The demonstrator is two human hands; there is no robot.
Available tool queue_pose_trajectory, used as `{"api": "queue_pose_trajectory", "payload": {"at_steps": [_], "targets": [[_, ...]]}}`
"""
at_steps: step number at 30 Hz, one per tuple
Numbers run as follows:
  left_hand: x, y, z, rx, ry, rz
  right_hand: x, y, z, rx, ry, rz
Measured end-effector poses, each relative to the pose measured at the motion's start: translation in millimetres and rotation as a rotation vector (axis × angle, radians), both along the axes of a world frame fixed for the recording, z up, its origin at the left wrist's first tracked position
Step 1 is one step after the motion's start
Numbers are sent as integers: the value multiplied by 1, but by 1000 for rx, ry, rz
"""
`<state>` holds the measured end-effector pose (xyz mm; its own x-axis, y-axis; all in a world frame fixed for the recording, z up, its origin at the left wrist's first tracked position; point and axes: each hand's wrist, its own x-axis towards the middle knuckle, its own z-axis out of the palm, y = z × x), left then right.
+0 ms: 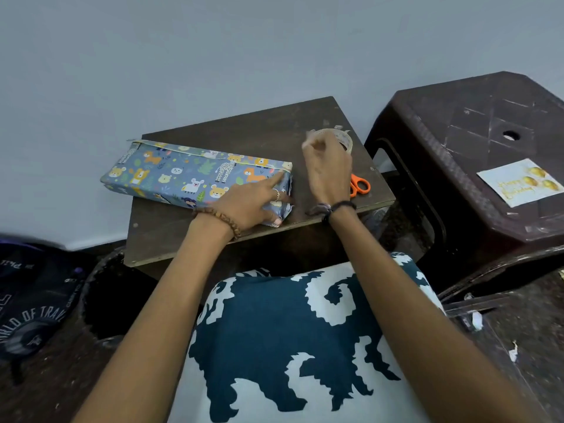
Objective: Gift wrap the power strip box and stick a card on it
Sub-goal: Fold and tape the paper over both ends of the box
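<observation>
Lengthwise, the wrapped power strip box (pixel 195 175) lies on the dark desk (pixel 189 239) with its long axis running left to right, its right end nearest the person, where the left hand (pixel 250 203) presses down on the folded paper with straight fingers (pixel 276 181). Just beside that end, the right hand (pixel 328 169) is raised over the desk and blurred, its fingers curled around a roll of clear tape (pixel 341 140), with orange scissors (pixel 360 185) lying behind its wrist. Well apart on the brown stool (pixel 457 141) at the right lies the birthday card (pixel 520 182), face up.
</observation>
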<state>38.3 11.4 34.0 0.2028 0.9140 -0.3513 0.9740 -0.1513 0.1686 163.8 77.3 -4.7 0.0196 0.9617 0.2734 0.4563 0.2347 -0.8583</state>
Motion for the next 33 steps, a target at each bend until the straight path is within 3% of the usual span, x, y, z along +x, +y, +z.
{"api": "queue_pose_trajectory", "payload": {"at_steps": [4,13,20,26,33], "targets": [[-1,7,7,-25,153,-116,8,-51,-15,-294,432,-123],[1,8,9,41,268,-186,-5,-76,-26,-627,873,14],[13,21,13,14,417,-224,-13,-83,-24,-569,905,39],[27,35,25,-58,647,-320,-10,-82,-23,-679,980,62],[26,39,25,-68,639,-355,-3,-82,-15,-849,1093,54]]}}
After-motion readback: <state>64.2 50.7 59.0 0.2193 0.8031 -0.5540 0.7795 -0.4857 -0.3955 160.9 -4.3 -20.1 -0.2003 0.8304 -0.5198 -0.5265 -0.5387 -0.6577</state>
